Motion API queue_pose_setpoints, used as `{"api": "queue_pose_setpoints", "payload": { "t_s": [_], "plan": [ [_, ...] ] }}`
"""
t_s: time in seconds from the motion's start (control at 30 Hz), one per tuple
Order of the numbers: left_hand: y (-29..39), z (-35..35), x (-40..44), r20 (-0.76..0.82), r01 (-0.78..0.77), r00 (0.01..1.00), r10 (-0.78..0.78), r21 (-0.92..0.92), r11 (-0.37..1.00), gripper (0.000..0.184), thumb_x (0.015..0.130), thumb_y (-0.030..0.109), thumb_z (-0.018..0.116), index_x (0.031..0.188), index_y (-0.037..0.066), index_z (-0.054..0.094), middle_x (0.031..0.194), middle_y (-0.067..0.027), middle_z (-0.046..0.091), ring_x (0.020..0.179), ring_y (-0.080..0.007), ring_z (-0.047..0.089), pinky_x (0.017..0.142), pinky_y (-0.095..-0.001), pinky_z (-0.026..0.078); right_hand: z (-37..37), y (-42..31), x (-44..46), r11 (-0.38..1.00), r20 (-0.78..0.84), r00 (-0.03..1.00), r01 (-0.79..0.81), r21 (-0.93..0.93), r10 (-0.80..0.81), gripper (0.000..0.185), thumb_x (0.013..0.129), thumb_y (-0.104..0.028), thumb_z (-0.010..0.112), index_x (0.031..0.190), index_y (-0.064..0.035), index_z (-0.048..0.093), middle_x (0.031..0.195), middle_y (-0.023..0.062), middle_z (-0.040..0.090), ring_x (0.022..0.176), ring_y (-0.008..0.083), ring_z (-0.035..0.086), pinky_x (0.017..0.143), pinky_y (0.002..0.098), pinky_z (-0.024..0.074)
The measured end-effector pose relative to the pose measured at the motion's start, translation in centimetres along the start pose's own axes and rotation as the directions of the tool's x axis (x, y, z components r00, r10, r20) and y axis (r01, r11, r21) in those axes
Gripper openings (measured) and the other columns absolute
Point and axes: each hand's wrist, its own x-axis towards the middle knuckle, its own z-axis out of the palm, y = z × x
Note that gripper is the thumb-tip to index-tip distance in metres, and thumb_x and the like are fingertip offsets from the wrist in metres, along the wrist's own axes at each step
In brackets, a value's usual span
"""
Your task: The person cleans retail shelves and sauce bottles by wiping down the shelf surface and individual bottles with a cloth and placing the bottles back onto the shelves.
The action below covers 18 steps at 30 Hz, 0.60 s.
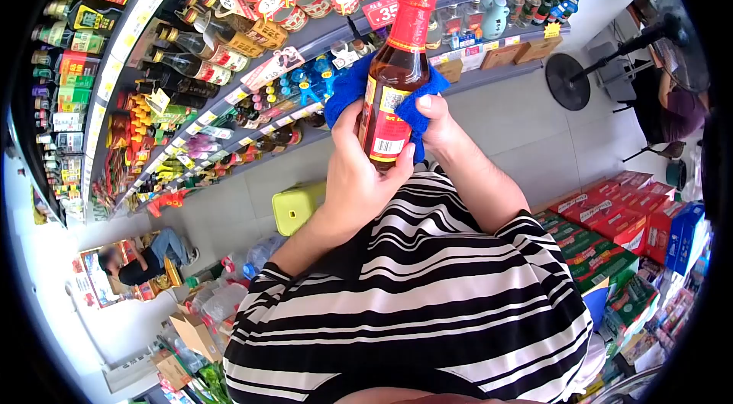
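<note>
A brown glass bottle [398, 68] with a red wrapped neck and a red and yellow label is held up in front of my chest, slightly tilted. My left hand [359, 163] is wrapped around its lower part, thumb near the base beside the barcode. A blue cloth [353, 91] lies behind and around the bottle. My right hand [440, 123] grips this cloth and presses it against the bottle's right side, its thumb on top. The fingers behind the bottle are hidden.
Curved shelves [305, 49] stacked with bottles and price tags run ahead and left. A yellow-green stool [296, 207] stands on the grey floor. A black fan [569, 82] is at right, with red cartons [603, 209] below. Another person [145, 263] sits at lower left.
</note>
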Motion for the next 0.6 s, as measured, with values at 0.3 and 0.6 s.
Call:
{"api": "queue_pose_setpoints", "payload": {
  "t_s": [0.3,0.6],
  "plan": [
    [-0.3,0.4,-0.2,-0.113,-0.074,0.99,0.08,0.06,0.995,0.075,0.073,0.016,0.075,0.127,-0.005,0.027,0.108,-0.0229,0.052,0.09,-0.0342,0.061,0.074,-0.0388,0.05,0.3,-0.9,-0.3,0.998,0.035,0.999,-0.027,-0.06,0.029,0.081,0.062,-0.04,0.074,0.125,-0.0011,0.043,0.111,0.0127,0.058,0.097,0.0227,0.059,0.089,0.0362,0.0483],
    [-1.2,0.2,0.3,-0.142,-0.082,0.982,0.128,0.294,0.952,0.077,0.072,0.017,0.075,0.129,-0.005,0.028,0.109,-0.0236,0.051,0.092,-0.0375,0.059,0.075,-0.0411,0.05,2.9,-5.0,1.1,0.831,0.162,0.98,0.184,-0.526,-0.115,0.054,0.071,-0.018,0.072,0.116,0.0017,0.051,0.103,0.0101,0.062,0.092,0.0174,0.06,0.085,0.0328,0.0481]
  ]
}}
